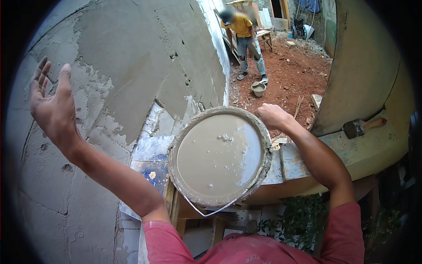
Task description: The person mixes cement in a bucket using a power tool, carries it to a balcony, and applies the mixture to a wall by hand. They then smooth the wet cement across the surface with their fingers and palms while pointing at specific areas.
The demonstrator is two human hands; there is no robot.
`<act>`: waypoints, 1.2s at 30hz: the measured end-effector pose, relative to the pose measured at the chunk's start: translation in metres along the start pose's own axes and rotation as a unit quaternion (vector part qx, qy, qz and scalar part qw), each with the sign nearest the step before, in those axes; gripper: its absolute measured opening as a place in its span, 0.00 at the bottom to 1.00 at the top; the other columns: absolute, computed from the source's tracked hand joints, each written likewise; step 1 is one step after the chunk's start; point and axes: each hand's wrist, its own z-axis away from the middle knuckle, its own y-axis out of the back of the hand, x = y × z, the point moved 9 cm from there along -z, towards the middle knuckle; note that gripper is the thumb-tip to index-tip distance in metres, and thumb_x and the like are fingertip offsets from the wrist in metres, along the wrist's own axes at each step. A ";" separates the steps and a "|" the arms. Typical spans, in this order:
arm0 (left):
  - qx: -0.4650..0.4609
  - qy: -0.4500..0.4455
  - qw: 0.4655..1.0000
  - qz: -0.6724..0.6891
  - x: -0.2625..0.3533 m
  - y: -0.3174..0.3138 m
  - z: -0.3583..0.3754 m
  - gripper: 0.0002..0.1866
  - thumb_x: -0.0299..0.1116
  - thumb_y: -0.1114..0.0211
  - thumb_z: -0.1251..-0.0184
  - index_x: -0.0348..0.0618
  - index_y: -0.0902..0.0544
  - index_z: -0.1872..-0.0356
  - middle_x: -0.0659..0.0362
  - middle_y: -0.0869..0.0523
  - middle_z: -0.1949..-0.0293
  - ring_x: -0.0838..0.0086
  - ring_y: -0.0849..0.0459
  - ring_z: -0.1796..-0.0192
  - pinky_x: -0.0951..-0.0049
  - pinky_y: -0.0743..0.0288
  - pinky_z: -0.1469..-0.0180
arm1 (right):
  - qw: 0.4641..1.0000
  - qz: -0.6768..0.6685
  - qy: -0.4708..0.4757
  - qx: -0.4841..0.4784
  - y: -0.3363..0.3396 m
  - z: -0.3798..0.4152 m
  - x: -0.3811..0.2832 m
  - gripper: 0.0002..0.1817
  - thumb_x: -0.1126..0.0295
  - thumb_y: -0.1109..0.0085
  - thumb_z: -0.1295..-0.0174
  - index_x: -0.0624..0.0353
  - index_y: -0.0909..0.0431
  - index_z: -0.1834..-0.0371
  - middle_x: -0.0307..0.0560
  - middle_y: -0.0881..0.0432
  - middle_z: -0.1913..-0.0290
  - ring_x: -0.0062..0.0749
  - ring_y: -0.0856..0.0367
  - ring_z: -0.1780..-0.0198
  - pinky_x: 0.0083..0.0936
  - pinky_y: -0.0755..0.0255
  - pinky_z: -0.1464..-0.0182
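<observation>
A bucket (176, 188) with a mortar-crusted rim sits in front of me, its wire handle hanging on my side. Watery grey-brown slurry (206, 152) with a few bubbles fills it nearly to the top. At the bucket's far right rim, my right hand (273, 117) is closed, with its curled fingers against the edge. My left hand (55, 103) is raised at the far left, open with fingers apart and nothing in it. Behind that hand spreads the grey plastered wall (127, 57), part smooth and darker, part rough and patchy.
A flat brush (354, 129) lies on the ledge (303, 160) at right. Beyond, a person in a yellow shirt (241, 25) stands on red soil (290, 66) beside a small bucket (258, 89). A curved wall (360, 66) rises at right; leafy plants (303, 215) grow below the ledge.
</observation>
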 end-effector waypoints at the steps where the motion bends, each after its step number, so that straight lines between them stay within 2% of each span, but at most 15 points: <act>1: -0.002 -0.005 1.000 0.005 0.000 -0.001 -0.001 0.20 0.39 0.28 0.43 0.50 0.16 0.48 0.56 0.15 0.49 0.62 0.23 0.38 0.59 0.35 0.32 | 1.000 -0.005 -0.005 0.003 -0.001 0.000 0.002 0.09 0.72 0.39 0.51 0.66 0.17 0.70 0.63 0.16 0.65 0.54 0.15 0.60 0.42 0.19 0.57; 3: 0.019 0.032 0.999 0.032 -0.009 0.003 -0.002 0.16 0.40 0.27 0.44 0.49 0.13 0.54 0.57 0.14 0.50 0.63 0.23 0.38 0.62 0.33 0.33 | 1.000 -0.005 0.002 0.006 -0.004 -0.001 0.004 0.09 0.72 0.39 0.51 0.67 0.18 0.71 0.63 0.16 0.64 0.53 0.15 0.59 0.41 0.19 0.58; 4: 0.036 0.050 0.997 0.053 -0.006 0.007 -0.001 0.13 0.39 0.26 0.44 0.45 0.11 0.61 0.56 0.12 0.55 0.66 0.19 0.44 0.66 0.30 0.36 | 1.000 -0.001 0.001 0.007 -0.004 0.000 0.003 0.08 0.73 0.40 0.52 0.68 0.18 0.71 0.63 0.16 0.64 0.53 0.15 0.59 0.42 0.19 0.58; 5: 0.035 0.051 0.997 0.056 -0.004 0.007 -0.002 0.13 0.39 0.26 0.44 0.45 0.11 0.61 0.56 0.12 0.55 0.66 0.19 0.44 0.66 0.30 0.36 | 1.000 -0.001 -0.002 0.007 -0.004 0.000 0.003 0.08 0.73 0.40 0.52 0.68 0.18 0.71 0.63 0.16 0.64 0.53 0.15 0.59 0.42 0.19 0.58; 7: 0.060 0.086 0.980 0.168 -0.010 0.010 -0.002 0.11 0.32 0.30 0.39 0.38 0.12 0.59 0.57 0.11 0.58 0.75 0.16 0.53 0.72 0.28 0.39 | 1.000 0.007 0.012 0.007 -0.004 0.000 -0.001 0.08 0.75 0.41 0.52 0.67 0.17 0.71 0.63 0.16 0.64 0.53 0.15 0.59 0.41 0.19 0.58; 8: 0.048 0.087 0.980 0.171 -0.019 0.012 -0.007 0.08 0.28 0.31 0.39 0.37 0.12 0.61 0.57 0.11 0.58 0.77 0.15 0.56 0.74 0.27 0.41 | 1.000 0.007 0.012 0.002 -0.004 0.000 -0.002 0.08 0.76 0.42 0.53 0.67 0.17 0.71 0.64 0.16 0.64 0.53 0.15 0.59 0.41 0.19 0.58; 11: 0.073 0.034 0.971 0.224 -0.017 0.024 -0.008 0.07 0.31 0.28 0.42 0.37 0.12 0.66 0.57 0.11 0.64 0.75 0.14 0.58 0.74 0.26 0.42 | 1.000 -0.005 0.013 -0.006 0.001 0.003 -0.006 0.08 0.76 0.42 0.53 0.67 0.17 0.71 0.64 0.17 0.65 0.53 0.15 0.60 0.41 0.19 0.58; 13: 0.071 0.017 0.967 0.244 -0.008 0.025 -0.009 0.08 0.29 0.30 0.41 0.36 0.12 0.64 0.57 0.12 0.61 0.74 0.15 0.53 0.73 0.27 0.40 | 1.000 -0.001 0.011 0.002 0.003 0.006 -0.006 0.08 0.76 0.42 0.53 0.68 0.17 0.71 0.64 0.17 0.66 0.53 0.15 0.60 0.41 0.19 0.58; 15: 0.039 -0.015 0.980 0.195 0.011 0.025 -0.007 0.09 0.28 0.32 0.40 0.36 0.13 0.60 0.56 0.12 0.57 0.72 0.18 0.46 0.70 0.30 0.36 | 0.999 -0.004 0.028 0.021 0.000 0.004 -0.006 0.08 0.76 0.42 0.53 0.68 0.17 0.71 0.63 0.16 0.66 0.53 0.15 0.61 0.41 0.19 0.59; 16: 0.010 -0.025 0.980 0.196 0.009 0.023 -0.007 0.11 0.29 0.36 0.38 0.37 0.13 0.57 0.54 0.14 0.51 0.70 0.20 0.41 0.69 0.32 0.36 | 1.000 -0.010 0.027 0.004 -0.003 0.002 -0.005 0.08 0.75 0.41 0.53 0.69 0.17 0.71 0.63 0.16 0.65 0.52 0.15 0.60 0.41 0.19 0.59; 23: 0.045 0.053 0.978 0.196 -0.004 0.024 -0.004 0.13 0.32 0.40 0.35 0.37 0.14 0.54 0.53 0.15 0.47 0.68 0.19 0.43 0.66 0.31 0.40 | 1.000 -0.011 0.020 -0.003 -0.002 0.003 -0.008 0.09 0.76 0.40 0.53 0.69 0.17 0.70 0.63 0.16 0.64 0.52 0.15 0.59 0.41 0.19 0.58; 28: 0.100 0.084 0.954 0.270 -0.010 0.034 -0.003 0.14 0.33 0.40 0.32 0.36 0.17 0.51 0.52 0.14 0.51 0.67 0.17 0.46 0.66 0.31 0.42 | 1.000 -0.008 0.019 -0.012 0.000 0.007 -0.011 0.08 0.76 0.40 0.53 0.69 0.17 0.69 0.64 0.17 0.63 0.52 0.15 0.59 0.40 0.19 0.57; 31: 0.134 0.053 0.946 0.291 -0.015 0.043 -0.006 0.14 0.35 0.40 0.31 0.36 0.18 0.52 0.51 0.14 0.52 0.66 0.16 0.47 0.65 0.29 0.43 | 1.000 -0.011 0.019 -0.018 -0.005 0.003 -0.009 0.08 0.78 0.42 0.53 0.69 0.17 0.70 0.64 0.17 0.64 0.52 0.15 0.60 0.40 0.19 0.58; 34: 0.176 0.089 0.933 0.300 -0.021 0.048 -0.005 0.13 0.35 0.41 0.30 0.36 0.18 0.54 0.51 0.14 0.53 0.65 0.15 0.48 0.65 0.27 0.45 | 1.000 -0.010 0.023 -0.014 -0.009 0.002 -0.008 0.08 0.79 0.44 0.53 0.69 0.17 0.71 0.64 0.17 0.65 0.52 0.15 0.60 0.40 0.19 0.59; 36: 0.163 0.073 0.939 0.295 -0.028 0.050 -0.008 0.13 0.35 0.42 0.29 0.35 0.18 0.54 0.51 0.14 0.53 0.64 0.15 0.49 0.65 0.26 0.45 | 0.999 -0.008 0.032 -0.004 -0.010 -0.001 -0.007 0.07 0.78 0.43 0.53 0.69 0.17 0.72 0.63 0.16 0.66 0.52 0.14 0.61 0.40 0.19 0.60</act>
